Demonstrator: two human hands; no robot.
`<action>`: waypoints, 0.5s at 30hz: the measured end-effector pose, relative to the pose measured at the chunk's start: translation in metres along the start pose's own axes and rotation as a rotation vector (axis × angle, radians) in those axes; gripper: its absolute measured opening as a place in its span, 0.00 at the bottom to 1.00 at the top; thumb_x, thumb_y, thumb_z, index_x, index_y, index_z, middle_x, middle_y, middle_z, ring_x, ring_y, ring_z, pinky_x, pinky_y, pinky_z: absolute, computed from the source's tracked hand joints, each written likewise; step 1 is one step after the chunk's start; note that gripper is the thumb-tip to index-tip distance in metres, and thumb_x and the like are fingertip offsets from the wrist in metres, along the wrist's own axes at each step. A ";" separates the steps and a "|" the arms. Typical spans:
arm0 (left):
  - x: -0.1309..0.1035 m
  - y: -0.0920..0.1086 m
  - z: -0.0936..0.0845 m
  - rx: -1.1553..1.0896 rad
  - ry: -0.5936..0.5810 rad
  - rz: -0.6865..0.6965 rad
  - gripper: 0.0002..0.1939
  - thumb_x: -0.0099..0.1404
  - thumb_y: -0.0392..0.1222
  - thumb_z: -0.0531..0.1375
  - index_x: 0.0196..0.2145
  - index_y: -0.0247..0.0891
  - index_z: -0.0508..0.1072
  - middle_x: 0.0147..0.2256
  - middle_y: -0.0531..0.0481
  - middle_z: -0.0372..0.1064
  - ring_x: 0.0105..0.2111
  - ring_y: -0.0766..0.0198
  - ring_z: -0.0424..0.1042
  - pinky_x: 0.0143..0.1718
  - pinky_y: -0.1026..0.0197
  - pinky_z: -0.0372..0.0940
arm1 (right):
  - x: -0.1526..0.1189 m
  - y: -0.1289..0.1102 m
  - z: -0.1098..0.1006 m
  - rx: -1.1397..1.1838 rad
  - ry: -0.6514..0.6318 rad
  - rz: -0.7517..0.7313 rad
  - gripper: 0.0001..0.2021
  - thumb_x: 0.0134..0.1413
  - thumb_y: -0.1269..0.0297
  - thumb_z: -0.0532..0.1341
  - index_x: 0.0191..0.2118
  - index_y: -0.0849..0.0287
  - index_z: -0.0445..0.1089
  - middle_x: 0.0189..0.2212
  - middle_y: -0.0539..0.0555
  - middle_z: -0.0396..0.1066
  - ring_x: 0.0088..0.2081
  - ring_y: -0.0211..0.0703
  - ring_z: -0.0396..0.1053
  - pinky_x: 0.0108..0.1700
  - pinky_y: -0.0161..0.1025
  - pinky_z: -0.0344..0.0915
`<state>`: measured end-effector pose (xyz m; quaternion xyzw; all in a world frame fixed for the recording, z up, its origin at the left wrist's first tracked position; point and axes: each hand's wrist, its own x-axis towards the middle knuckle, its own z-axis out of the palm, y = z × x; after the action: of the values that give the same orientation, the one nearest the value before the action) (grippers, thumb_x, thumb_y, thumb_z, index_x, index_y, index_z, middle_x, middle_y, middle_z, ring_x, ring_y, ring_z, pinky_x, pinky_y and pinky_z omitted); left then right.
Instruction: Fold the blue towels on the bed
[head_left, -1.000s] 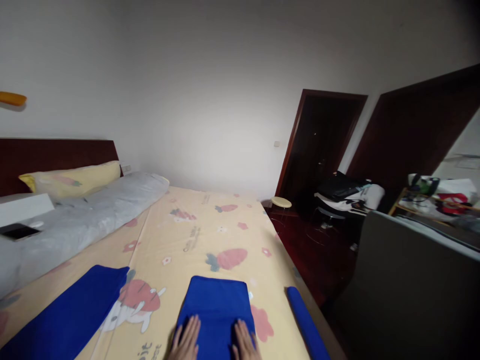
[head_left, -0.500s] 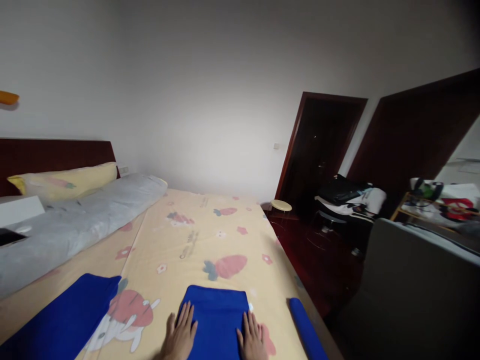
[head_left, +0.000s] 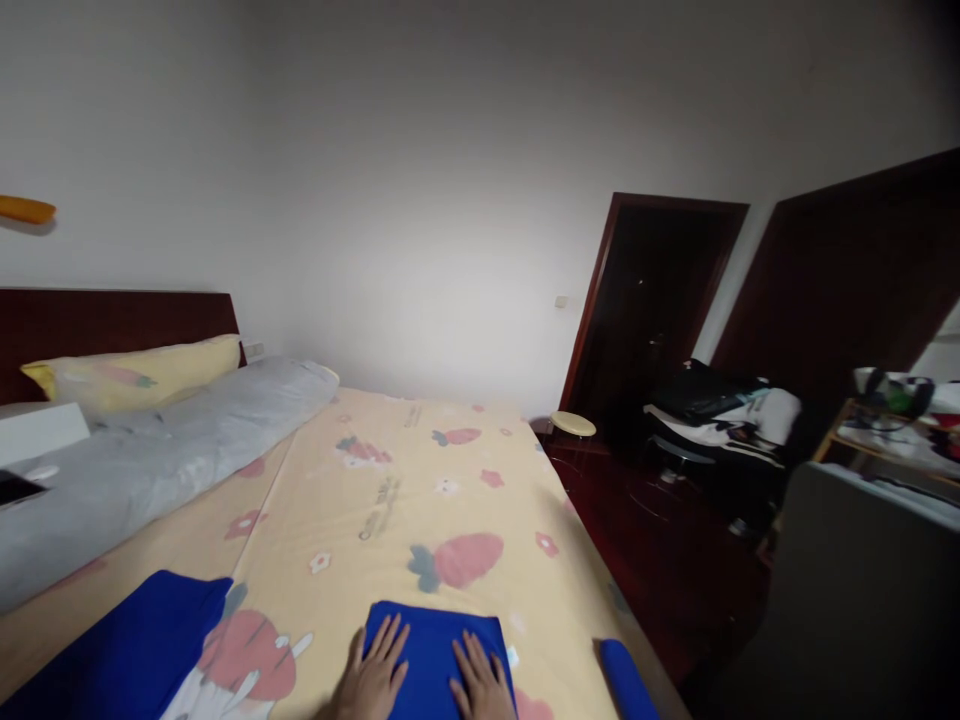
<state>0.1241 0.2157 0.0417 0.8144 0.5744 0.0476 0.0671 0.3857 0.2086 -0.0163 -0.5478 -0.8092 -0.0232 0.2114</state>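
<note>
A folded blue cloth [head_left: 431,640] lies flat on the bed in front of me, its lower part cut off by the frame's bottom edge. My left hand [head_left: 381,668] rests palm down on its left side, fingers spread. On the right side of the same cloth lies my right hand [head_left: 481,680], also flat with the fingers apart. Another blue cloth [head_left: 112,650] is spread at the lower left of the bed. A narrow blue roll [head_left: 628,682] sits near the bed's right edge, apart from my right hand.
The bed has a cream sheet [head_left: 315,500] with carrot prints. A plastic-covered grey bundle [head_left: 187,430] and a yellow pillow [head_left: 150,370] lie by the headboard [head_left: 112,315]. A round stool [head_left: 573,424], piled bags [head_left: 720,400] and a dark panel [head_left: 847,580] stand to the right.
Both hands have shifted inward and a little up on the folded blue cloth. The view has tilted slightly, so the bed and cloths sit lower in the frame.
</note>
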 end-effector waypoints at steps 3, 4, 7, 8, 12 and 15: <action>0.007 0.000 -0.002 0.019 -0.034 -0.294 0.30 0.69 0.52 0.38 0.66 0.46 0.39 0.69 0.52 0.36 0.69 0.55 0.38 0.66 0.34 0.36 | 0.002 0.018 -0.008 -0.027 -0.100 0.399 0.28 0.62 0.43 0.46 0.64 0.47 0.53 0.65 0.51 0.50 0.65 0.53 0.51 0.63 0.61 0.54; 0.008 0.000 -0.002 0.015 -0.043 -0.313 0.30 0.69 0.53 0.37 0.66 0.45 0.38 0.69 0.53 0.34 0.69 0.56 0.37 0.66 0.35 0.35 | 0.002 0.020 -0.009 -0.039 -0.119 0.471 0.30 0.61 0.42 0.46 0.65 0.49 0.52 0.66 0.52 0.48 0.67 0.54 0.48 0.65 0.62 0.50; 0.013 -0.002 -0.005 0.006 -0.060 -0.309 0.33 0.68 0.56 0.37 0.66 0.44 0.37 0.69 0.52 0.32 0.69 0.56 0.35 0.66 0.36 0.34 | 0.004 0.022 -0.012 -0.039 -0.155 0.521 0.33 0.60 0.42 0.45 0.66 0.53 0.50 0.67 0.53 0.45 0.68 0.53 0.44 0.67 0.61 0.45; 0.015 -0.003 -0.008 0.012 -0.074 -0.312 0.33 0.67 0.56 0.38 0.66 0.44 0.39 0.69 0.50 0.33 0.69 0.55 0.36 0.66 0.35 0.34 | 0.006 0.022 -0.015 -0.027 -0.166 0.511 0.33 0.60 0.43 0.45 0.66 0.54 0.51 0.67 0.53 0.45 0.68 0.53 0.44 0.67 0.61 0.45; 0.016 0.006 -0.015 0.044 -0.060 -0.317 0.32 0.67 0.51 0.41 0.66 0.41 0.44 0.69 0.46 0.37 0.69 0.50 0.37 0.64 0.29 0.30 | 0.012 0.006 -0.025 -0.029 -0.147 0.503 0.33 0.59 0.45 0.48 0.64 0.60 0.55 0.66 0.59 0.49 0.67 0.58 0.47 0.66 0.65 0.43; 0.000 0.032 0.006 -0.017 0.071 -0.179 0.30 0.68 0.45 0.39 0.67 0.41 0.41 0.69 0.48 0.38 0.69 0.52 0.40 0.66 0.34 0.36 | 0.000 -0.025 -0.019 0.008 -0.023 0.417 0.28 0.61 0.51 0.49 0.64 0.55 0.57 0.66 0.57 0.52 0.67 0.58 0.49 0.65 0.63 0.48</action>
<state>0.1544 0.2051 0.0405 0.7571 0.6464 0.0753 0.0577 0.3693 0.1936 0.0054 -0.7027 -0.6807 0.0305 0.2047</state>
